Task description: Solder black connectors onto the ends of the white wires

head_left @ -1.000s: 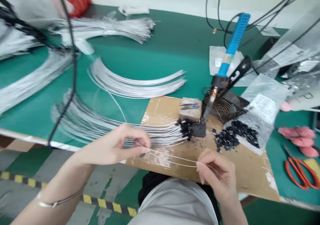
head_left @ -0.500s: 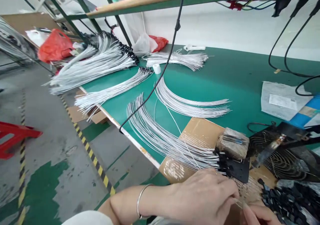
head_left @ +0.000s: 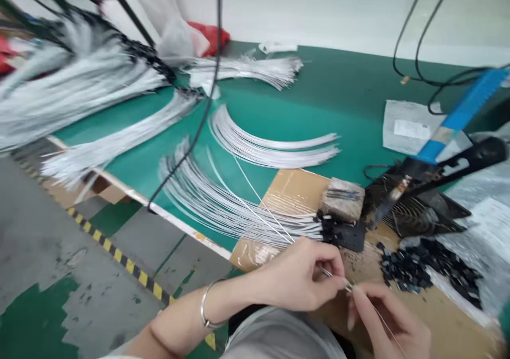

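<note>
My left hand (head_left: 306, 274), with a silver bangle on the wrist, pinches thin white wires (head_left: 274, 223) that trail back over the bench. Close to its fingertips, my right hand (head_left: 386, 316) pinches a thin wire (head_left: 388, 327) that runs down toward the bottom edge. Both hands are above the cardboard (head_left: 298, 186). Just beyond them lies a fan of white wires (head_left: 239, 210) with black ends, beside a black plate (head_left: 353, 235). A second curved bundle (head_left: 274, 149) rests farther back on the green mat.
A soldering iron with a blue handle (head_left: 458, 117) leans over a black stand at the right. Small black parts (head_left: 430, 268) are piled nearby. A grey block (head_left: 342, 198) sits behind the plate. Large wire bundles (head_left: 91, 88) lie at the left; a black cable (head_left: 203, 117) hangs across.
The view has shifted right and down. Both hands now show more fully, up and left in the picture, with fingertips together on the wires. The small black parts are more visible.
</note>
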A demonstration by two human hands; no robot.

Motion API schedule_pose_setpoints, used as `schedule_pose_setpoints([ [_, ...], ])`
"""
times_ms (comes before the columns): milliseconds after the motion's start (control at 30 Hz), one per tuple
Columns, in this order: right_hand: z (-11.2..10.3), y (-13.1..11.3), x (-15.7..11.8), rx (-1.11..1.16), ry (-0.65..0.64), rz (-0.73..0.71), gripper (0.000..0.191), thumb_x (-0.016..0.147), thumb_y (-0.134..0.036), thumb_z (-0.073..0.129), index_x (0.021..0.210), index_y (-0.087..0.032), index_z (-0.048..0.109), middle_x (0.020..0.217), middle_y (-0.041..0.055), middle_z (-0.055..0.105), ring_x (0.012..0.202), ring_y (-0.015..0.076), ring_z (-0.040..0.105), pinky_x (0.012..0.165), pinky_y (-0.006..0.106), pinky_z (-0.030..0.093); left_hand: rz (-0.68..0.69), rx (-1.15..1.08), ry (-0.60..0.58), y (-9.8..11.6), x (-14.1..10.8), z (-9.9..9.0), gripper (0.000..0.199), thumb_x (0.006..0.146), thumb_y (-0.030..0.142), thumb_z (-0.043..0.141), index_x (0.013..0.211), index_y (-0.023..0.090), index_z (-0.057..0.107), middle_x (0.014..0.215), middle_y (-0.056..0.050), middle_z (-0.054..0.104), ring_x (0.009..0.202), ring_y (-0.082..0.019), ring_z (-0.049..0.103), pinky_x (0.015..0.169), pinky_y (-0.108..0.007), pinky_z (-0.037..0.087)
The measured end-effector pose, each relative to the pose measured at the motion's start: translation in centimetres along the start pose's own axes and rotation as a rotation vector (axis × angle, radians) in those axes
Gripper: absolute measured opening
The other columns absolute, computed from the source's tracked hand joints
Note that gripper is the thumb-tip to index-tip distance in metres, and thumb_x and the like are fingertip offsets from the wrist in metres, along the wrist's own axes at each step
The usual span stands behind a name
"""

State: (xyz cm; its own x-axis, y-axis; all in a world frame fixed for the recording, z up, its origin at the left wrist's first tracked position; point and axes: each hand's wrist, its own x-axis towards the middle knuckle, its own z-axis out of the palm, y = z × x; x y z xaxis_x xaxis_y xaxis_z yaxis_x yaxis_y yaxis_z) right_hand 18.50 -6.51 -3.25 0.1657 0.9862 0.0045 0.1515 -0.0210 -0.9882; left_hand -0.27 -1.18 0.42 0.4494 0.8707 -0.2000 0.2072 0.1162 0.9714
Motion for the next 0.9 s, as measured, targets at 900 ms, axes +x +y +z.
schedule_pose_setpoints([
  [900, -2.0, -1.7, 1.5, -0.134, -0.310, -0.173, 0.015, 0.093, -0.013, 0.072, 0.093, -0.022, 0.084, 0.070, 0.0012, 0.077, 0.055, 0.0127, 0.068, 0.052, 0.022, 0.054, -0.064, 0.030, -0.053, 0.2, 0.1, -0.8, 0.017, 0.090, 0.020, 0.065, 0.077, 0.014, 0.074, 0.071, -0.002, 0.072, 0.065, -0.012, 0.058, 0.060, -0.022, 0.045],
])
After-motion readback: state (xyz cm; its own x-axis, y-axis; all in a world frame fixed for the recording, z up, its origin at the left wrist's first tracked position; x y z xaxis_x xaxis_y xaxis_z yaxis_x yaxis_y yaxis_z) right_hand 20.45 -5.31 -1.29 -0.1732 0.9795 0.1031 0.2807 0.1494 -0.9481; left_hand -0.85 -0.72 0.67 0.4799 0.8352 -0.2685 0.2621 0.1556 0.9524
